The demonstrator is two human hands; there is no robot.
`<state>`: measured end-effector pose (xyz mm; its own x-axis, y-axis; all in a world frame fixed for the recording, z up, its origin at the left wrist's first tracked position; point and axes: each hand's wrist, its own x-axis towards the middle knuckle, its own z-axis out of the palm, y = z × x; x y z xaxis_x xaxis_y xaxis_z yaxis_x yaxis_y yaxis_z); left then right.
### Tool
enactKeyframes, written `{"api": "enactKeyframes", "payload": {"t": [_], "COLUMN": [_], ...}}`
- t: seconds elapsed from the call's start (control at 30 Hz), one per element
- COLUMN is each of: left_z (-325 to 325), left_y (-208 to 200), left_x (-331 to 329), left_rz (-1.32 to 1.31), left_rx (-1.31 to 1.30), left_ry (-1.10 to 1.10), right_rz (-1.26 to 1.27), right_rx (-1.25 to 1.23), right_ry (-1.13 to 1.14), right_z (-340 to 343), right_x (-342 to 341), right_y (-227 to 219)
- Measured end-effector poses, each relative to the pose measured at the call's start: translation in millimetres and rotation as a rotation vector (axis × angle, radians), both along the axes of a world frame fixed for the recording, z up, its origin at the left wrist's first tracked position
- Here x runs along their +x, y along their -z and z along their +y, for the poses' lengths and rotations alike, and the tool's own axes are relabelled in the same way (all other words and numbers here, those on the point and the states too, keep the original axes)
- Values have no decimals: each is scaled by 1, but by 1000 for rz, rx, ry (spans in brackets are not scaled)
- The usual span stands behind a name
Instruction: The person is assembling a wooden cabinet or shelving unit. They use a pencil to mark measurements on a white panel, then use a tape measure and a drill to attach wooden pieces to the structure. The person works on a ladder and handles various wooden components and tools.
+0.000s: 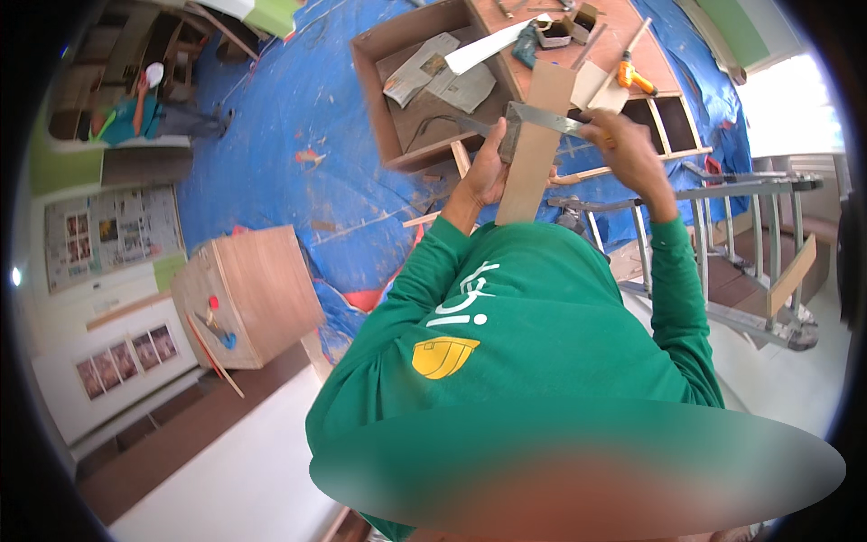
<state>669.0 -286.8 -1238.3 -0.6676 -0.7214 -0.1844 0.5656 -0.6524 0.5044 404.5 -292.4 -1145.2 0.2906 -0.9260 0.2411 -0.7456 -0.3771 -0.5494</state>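
Observation:
A long, flat wooden board (533,154) stands before my chest, its near end against my green shirt. My left hand (488,176) is closed around its left edge, thumb raised beside a grey block (511,135). Across the board lies a flat metal blade (546,119), which meets the grey block like a carpenter's square. At the blade's right end is my right hand (629,155), smeared by motion, with its fingers curled. Something yellowish shows at those fingers, too blurred to name.
Beyond the board stands an open wooden cabinet (366,77) with newspaper inside. An orange drill (635,78) and a green power tool (526,45) lie on its top. A metal ladder (704,194) is at right, a wooden box (271,294) at left. Another person (149,117) is far left.

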Motion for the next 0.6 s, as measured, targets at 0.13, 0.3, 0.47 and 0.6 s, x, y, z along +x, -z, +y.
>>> {"api": "enactKeyframes", "payload": {"t": [0.13, 0.3, 0.47, 0.6], "left_z": [6, 17, 30, 60], "left_y": [-9, 49, 86, 142], "left_x": [-6, -4, -21, -41], "left_rz": [-15, -400, -387, -517], "left_rx": [74, -17, 260, 366], "left_ry": [-65, -103, -29, -196], "right_rz": [-273, -670, -801, -226], "right_rx": [390, 566, 613, 502], "right_ry": [11, 277, 613, 654], "right_z": [-3, 23, 21, -35], "right_x": [4, -31, -96, -161], "right_y": [34, 106, 211, 339]}}
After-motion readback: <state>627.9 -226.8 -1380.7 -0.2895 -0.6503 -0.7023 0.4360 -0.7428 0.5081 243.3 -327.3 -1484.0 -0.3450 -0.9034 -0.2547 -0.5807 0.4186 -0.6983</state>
